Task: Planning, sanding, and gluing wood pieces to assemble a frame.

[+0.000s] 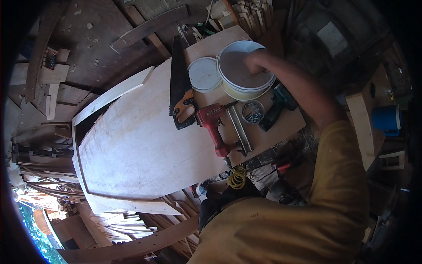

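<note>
My right hand (257,61) reaches over the rim of a white plastic bucket (244,93), its fingers curled together and pointing down inside. What they hold, if anything, is hidden. The bucket's inside looks grey-brown. A round white lid (204,75) lies against the bucket's left side. Below the bucket stand a small clear tub of screws (252,112) and a dark green cordless drill (281,101). Left of these, a red pneumatic nail gun (213,125) rests on the board, and a handsaw (178,72) with a wooden handle lies farther left. My left hand is out of view.
A large pale plywood sheet (136,145) forms the work surface, with wood strips along its left end. The nail gun's yellow coiled hose (237,177) hangs near my waist. Stacked wood strips (125,226) lie at lower left. A blue mug (387,120) is at the right.
</note>
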Motion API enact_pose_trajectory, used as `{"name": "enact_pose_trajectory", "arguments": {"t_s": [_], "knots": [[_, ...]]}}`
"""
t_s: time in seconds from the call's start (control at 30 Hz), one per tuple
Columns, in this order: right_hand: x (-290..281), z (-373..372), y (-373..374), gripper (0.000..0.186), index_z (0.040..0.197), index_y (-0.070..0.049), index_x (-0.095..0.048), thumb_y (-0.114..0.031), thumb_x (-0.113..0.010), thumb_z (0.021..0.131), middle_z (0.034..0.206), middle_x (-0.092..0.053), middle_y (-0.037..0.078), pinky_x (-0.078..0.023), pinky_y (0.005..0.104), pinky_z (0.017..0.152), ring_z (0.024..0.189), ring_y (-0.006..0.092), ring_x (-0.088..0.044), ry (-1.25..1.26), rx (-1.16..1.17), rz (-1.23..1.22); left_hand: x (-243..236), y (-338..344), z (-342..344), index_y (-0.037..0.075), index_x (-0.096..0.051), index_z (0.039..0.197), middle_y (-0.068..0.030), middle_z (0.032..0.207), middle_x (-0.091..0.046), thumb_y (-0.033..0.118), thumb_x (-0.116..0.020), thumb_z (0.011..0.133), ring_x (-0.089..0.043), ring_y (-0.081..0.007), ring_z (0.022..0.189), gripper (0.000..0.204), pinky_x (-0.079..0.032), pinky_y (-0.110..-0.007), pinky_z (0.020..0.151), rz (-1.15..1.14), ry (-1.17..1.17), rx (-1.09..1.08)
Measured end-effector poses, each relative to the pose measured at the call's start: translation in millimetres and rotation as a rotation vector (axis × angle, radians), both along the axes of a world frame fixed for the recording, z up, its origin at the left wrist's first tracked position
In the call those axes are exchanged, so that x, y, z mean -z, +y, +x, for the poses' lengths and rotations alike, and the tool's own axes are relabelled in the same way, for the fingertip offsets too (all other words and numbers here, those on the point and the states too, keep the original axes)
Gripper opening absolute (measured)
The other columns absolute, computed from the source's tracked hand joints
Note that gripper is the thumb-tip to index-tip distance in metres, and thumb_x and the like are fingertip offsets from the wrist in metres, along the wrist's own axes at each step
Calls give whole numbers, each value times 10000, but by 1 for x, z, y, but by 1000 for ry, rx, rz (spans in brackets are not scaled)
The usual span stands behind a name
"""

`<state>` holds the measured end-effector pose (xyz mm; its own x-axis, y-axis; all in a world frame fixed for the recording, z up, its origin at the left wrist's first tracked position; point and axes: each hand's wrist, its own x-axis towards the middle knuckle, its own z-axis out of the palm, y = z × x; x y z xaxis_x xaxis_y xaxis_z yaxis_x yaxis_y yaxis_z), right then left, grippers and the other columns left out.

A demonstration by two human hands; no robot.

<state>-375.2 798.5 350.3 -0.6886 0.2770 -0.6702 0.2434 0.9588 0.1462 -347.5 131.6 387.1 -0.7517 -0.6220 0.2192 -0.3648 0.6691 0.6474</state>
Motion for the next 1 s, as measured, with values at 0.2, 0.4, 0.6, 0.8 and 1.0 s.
{"name": "enact_pose_trajectory", "arguments": {"t_s": [0.2,0.4,0.6,0.8,1.0], "knots": [[-14,-7,14,244,989,55,-639,-45,-601,770,712,-664,118,-514,319,480,584,197,-644,-185,67,-59,4,1,-5,54,-632,934,-148,838,-656,351,-552,807,-640,-241,747,334,-525,-379,673,-152,-58,-58],[-63,28,52,333,1087,58,-621,31,-518,771,711,-657,134,-495,284,456,525,153,-609,106,227,-519,6,1,-7,51,-638,911,-147,825,-655,316,-566,804,-639,-231,732,295,-523,-370,663,-287,-110,-126],[-59,95,83,396,1231,40,-542,-44,-504,846,780,-649,110,-478,236,451,504,111,-565,386,559,-1025,8,7,-14,48,-643,888,-146,812,-655,281,-580,802,-638,-221,718,257,-521,-361,652,-400,-149,-182],[-29,136,67,433,1230,9,-557,-80,-587,807,837,-642,61,-457,213,508,586,70,-554,620,665,-1210,0,9,-17,45,-648,865,-145,800,-654,246,-594,800,-637,-211,703,219,-519,-351,642,-525,-188,-243],[4,92,19,361,1125,-31,-603,-51,-615,765,852,-623,39,-461,249,567,685,96,-554,964,239,-546,-15,-47,30,42,-653,842,-144,787,-654,211,-609,798,-636,-202,689,181,-517,-342,632,-630,-270,-499]]}}
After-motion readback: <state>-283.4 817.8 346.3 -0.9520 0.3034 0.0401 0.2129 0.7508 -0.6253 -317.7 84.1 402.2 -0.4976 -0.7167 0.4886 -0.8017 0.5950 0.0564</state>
